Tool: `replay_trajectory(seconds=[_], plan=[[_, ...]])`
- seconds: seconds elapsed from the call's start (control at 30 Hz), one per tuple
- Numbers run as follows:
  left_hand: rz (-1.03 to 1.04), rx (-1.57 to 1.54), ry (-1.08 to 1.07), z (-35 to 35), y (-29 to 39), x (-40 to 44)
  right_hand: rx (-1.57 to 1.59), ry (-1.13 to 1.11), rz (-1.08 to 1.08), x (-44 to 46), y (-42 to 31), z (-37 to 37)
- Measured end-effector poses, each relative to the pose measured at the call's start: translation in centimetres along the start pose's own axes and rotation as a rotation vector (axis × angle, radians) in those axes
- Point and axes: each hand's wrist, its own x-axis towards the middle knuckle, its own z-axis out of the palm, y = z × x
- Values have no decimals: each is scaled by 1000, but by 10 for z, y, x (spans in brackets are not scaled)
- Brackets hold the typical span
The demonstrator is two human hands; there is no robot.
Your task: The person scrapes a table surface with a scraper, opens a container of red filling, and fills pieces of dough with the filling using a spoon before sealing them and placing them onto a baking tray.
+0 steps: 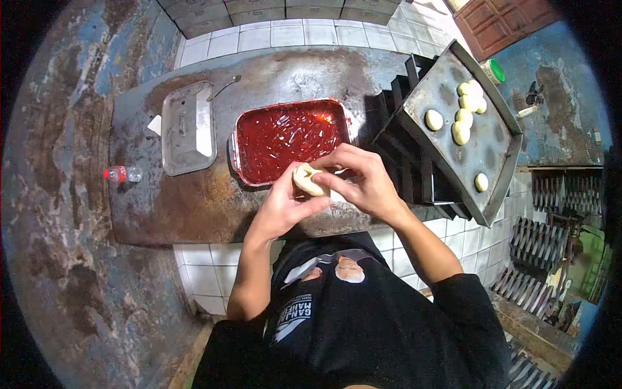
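A pale piece of dough (310, 181) is held between both hands, just over the near edge of a tray of glossy red filling (278, 139). My left hand (285, 206) cups it from the left. On its right side, the fingers and thumb of my right hand (359, 181) press at the rim, where a small hollow shows. To the right, a dark metal baking tray (447, 84) bears several round dough balls (461, 132), some of them touching one another.
Dark trays (405, 152) are stacked under the baking tray at the right. A clear lid (188, 129) lies left of the red filling, with a spoon (223, 87) at its upper corner. A small bottle with a red cap (123, 174) lies near the table's left edge.
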Motion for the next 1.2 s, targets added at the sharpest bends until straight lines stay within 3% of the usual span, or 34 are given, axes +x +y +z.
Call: replay_trajectory(seconds=[0.13,0.27,0.33,0.4,0.47,0.53,0.6,0.67,0.73,0.83,0.9,0.93,1.0,1.07,1.13,1.2], plan=[[22,-226,111,5,0,-3,55,-56,-26,1,-7,-1],[76,-167,156,4,-2,-7,95,-54,26,2,-40,-12],[70,-144,136,1,-10,-6,-380,-158,-352,5,-33,-9],[4,-139,23,-3,-7,-4,-384,-217,-352,10,-33,-11],[19,-149,106,7,5,-4,-267,-279,-288,15,-31,-16],[-106,-457,44,2,8,-7,-172,-209,-185,12,-37,-21],[-96,-460,4,6,9,-10,-132,-169,-163,8,-38,-28],[56,-143,51,15,8,-9,-129,-130,-146,2,-32,-28],[56,-92,51,22,5,-7,-126,-91,-125,-5,-31,-30],[126,-274,185,39,6,-4,-139,-60,-196,-13,-41,-37],[132,-288,161,45,8,-2,-320,61,-174,-21,-59,-42],[127,-302,137,49,8,-2,-319,-51,-165,-26,-56,-44],[93,-288,201,63,12,-1,-382,-81,-324,-30,-41,-44],[-47,-432,92,67,16,-1,-309,-40,-344,-35,-35,-50],[-44,-453,84,80,21,1,-142,9,-161,-41,-31,-61],[-18,-518,187,100,32,2,-92,94,-163,-51,-24,-66]])
